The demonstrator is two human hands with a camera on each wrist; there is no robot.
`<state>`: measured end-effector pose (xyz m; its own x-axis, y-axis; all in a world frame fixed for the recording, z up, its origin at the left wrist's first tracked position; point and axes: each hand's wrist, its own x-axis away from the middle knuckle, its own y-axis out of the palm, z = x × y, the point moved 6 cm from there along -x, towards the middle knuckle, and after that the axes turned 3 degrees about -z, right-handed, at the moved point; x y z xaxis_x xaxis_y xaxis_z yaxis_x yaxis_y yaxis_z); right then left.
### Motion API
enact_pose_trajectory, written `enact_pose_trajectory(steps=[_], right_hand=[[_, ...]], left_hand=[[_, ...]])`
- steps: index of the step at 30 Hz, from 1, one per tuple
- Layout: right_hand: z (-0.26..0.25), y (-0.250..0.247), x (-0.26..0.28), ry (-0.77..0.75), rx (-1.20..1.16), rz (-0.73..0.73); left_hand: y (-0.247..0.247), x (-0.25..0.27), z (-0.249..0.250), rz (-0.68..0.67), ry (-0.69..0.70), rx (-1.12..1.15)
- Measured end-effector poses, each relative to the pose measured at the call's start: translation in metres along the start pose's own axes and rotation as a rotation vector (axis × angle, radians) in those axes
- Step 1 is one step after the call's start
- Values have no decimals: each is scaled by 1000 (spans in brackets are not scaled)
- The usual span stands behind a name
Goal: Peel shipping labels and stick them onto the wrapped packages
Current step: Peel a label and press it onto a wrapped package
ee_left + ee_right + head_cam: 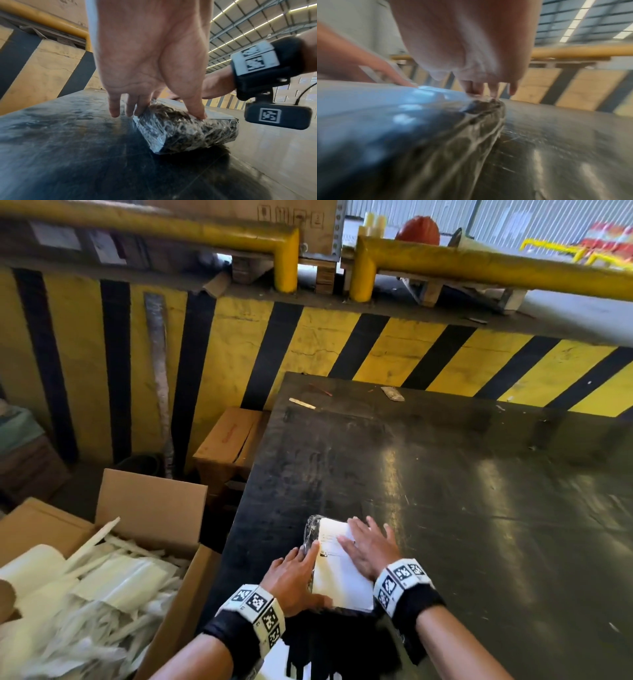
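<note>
A package wrapped in clear film over dark contents (pixel 187 128) lies on the dark table (pixel 445 474) near its front left corner. A white shipping label (pixel 339 573) covers its top face. My right hand (pixel 368 546) lies flat on the label with straight fingers. My left hand (pixel 296 571) holds the package's left edge, thumb (pixel 195 108) on top near the label's edge and fingers (pixel 139 106) down the far side. In the right wrist view the package's wrapped side (pixel 453 135) fills the foreground, blurred, under my right hand (pixel 488 89).
An open cardboard box (pixel 150 508) full of white backing strips stands on the floor left of the table. Behind the table is a yellow-and-black striped wall (pixel 394 347) with yellow rails (pixel 479 265). Small scraps (pixel 392 393) lie at the table's far edge.
</note>
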<state>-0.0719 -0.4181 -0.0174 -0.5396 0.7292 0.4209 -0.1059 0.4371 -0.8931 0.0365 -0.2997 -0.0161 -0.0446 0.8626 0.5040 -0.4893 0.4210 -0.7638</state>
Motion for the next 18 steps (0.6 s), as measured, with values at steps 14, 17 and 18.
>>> enact_pose_trajectory(steps=[14,17,18], right_hand=[[-32,12,19,-172,137,-48],[-27,3,-12,-91,101,-64],[-28,1,-15,-82,95,-66]], left_hand=[[-10,14,-6,-79,-94,155],[-13,17,-5,-68,-111,166],[-13,17,-6,-66,-115,167]])
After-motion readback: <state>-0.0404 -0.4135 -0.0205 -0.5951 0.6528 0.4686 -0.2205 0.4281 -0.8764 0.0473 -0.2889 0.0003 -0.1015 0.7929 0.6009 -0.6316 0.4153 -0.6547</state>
